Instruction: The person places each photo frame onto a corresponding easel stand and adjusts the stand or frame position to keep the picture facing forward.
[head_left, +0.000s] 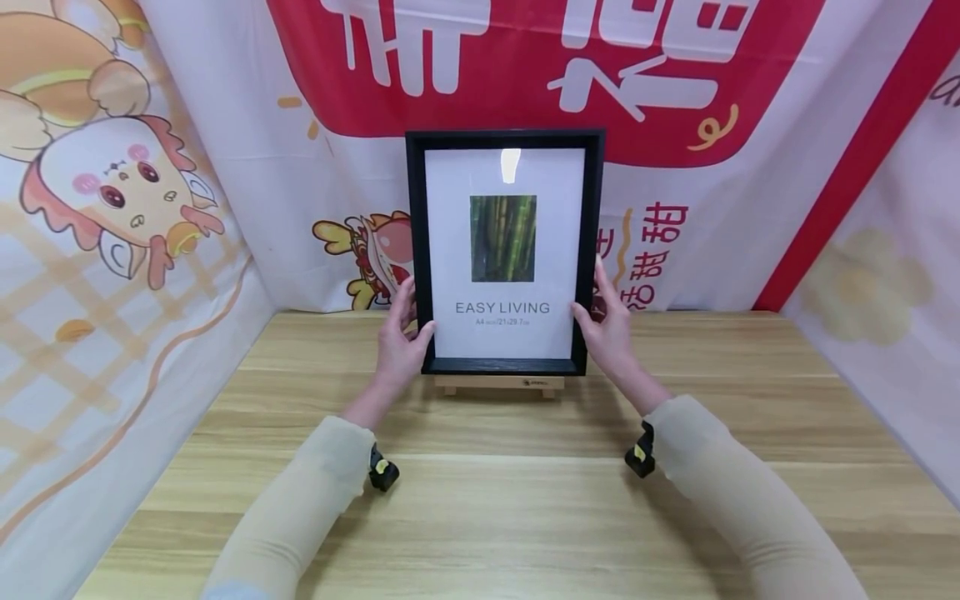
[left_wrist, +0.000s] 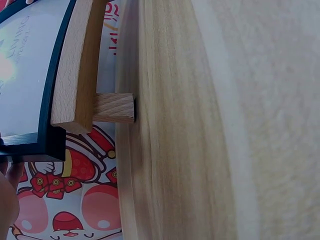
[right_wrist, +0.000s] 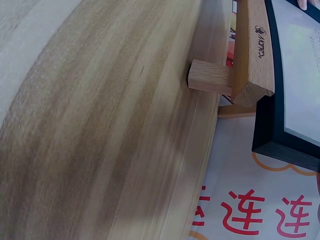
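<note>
Standing near the centre of the head view, the frame (head_left: 506,292) is being gripped at both lower sides. Its left edge is being held by the left hand (head_left: 402,343), its right edge by the right hand (head_left: 609,329); on each side the thumb is being laid at the front border and the fingers are being curled round the edge. Just under the frame, a wooden stand (head_left: 480,382) is being supported by the bench (head_left: 510,508). Behind, a cloth (head_left: 360,175) is being partly covered.
</note>
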